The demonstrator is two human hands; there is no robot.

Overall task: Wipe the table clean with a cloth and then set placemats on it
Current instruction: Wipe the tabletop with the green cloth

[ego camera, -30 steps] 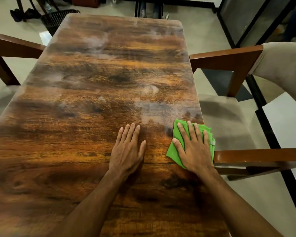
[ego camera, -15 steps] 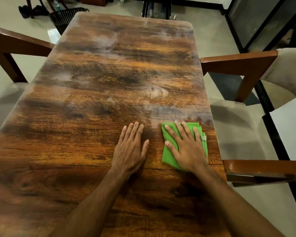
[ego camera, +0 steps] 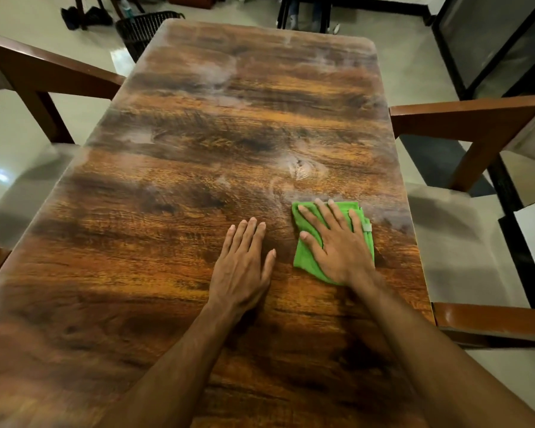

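Right hand (ego camera: 340, 245) lies flat, fingers spread, pressing a folded green cloth (ego camera: 305, 257) onto the wooden table (ego camera: 183, 186), near its right edge. Left hand (ego camera: 241, 267) rests palm-down on bare wood just beside the cloth, fingers together, holding nothing. Pale hazy smears (ego camera: 303, 169) show on the tabletop beyond the cloth. Wooden armchairs (ego camera: 464, 118) stand on both sides. No placemats on the table.

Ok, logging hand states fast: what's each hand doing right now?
Left hand: open, flat on the table, holding nothing.
Right hand: open, fingers spread, pressing the green cloth flat on the table.
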